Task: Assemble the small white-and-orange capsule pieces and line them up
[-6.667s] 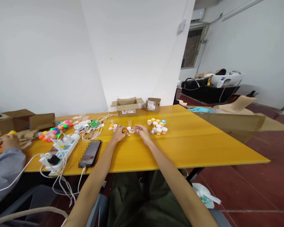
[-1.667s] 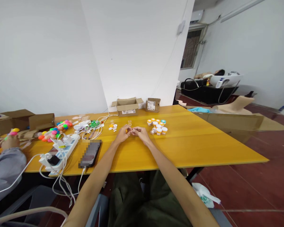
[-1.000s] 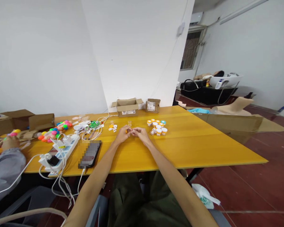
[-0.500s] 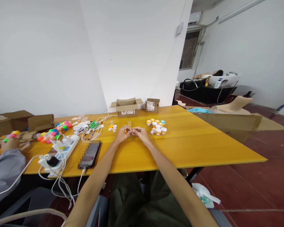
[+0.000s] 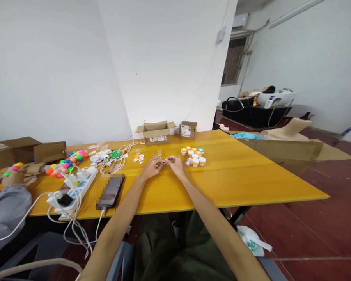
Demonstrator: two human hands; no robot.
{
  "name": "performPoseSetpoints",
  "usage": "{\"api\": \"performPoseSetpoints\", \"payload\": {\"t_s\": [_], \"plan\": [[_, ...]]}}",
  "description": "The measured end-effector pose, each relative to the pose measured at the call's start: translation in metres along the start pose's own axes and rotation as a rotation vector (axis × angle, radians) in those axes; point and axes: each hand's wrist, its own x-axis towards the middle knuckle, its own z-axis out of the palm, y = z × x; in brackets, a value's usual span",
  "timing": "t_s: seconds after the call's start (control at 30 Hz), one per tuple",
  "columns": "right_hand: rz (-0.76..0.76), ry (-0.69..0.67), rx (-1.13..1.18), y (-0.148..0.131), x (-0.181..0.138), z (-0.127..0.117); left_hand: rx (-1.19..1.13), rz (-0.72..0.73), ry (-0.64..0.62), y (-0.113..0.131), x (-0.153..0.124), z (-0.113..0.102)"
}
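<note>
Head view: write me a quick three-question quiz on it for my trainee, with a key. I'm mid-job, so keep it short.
1. Among the lidded tubs, what colour is the lid at the far right of the back row? a) black b) blue-green c) pink
2. True or false: a white cable runs to the near end of the phone.
3. Fill in: of the camera wearer's two, the ____ hand is nearer the lidded tubs.

Key: 1. b, blue-green. 2. True. 3. Right; the right hand is nearer.
</note>
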Motion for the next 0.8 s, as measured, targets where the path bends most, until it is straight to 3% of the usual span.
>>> {"api": "performPoseSetpoints", "payload": {"t_s": [0.37, 0.8], "plan": [[-0.046, 0.018, -0.299, -0.009, -0.008, 0.000, 0.060, 0.034, -0.036, 0.002, 0.001, 0.000], [-0.092, -0.011, -0.520, -0.011, -0.019, -0.004, -0.015, -0.043, 0.016, 0.002, 0.000, -0.001]]}}
